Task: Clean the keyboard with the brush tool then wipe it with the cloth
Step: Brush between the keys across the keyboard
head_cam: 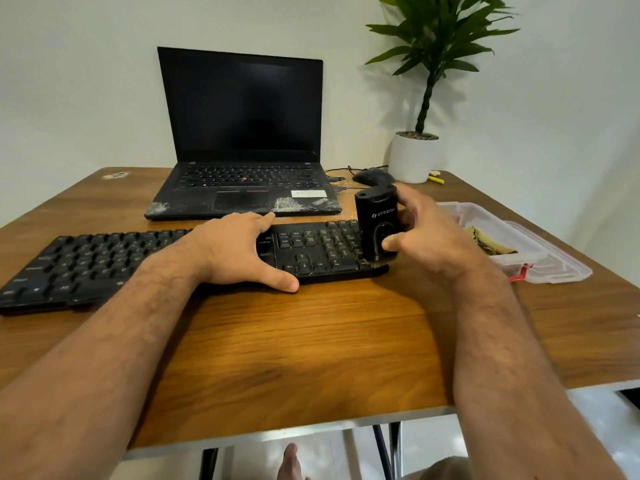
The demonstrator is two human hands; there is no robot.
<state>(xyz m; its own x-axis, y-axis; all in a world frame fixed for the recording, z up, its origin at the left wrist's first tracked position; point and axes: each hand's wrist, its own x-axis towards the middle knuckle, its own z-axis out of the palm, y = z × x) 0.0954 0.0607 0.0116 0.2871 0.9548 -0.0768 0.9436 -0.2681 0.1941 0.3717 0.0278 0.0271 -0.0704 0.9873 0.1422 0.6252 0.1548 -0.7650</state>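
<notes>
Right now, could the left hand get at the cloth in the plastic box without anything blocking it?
Probably not directly. The left hand rests on the keyboard, and the cloth lies in the plastic box at the far right. The right hand, gripping the brush tool, sits between them.

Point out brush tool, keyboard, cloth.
brush tool (376, 216), head view, black body by the logo.
keyboard (104, 258), head view, left key field.
cloth (486, 239), head view, folded part inside the clear box.
</notes>
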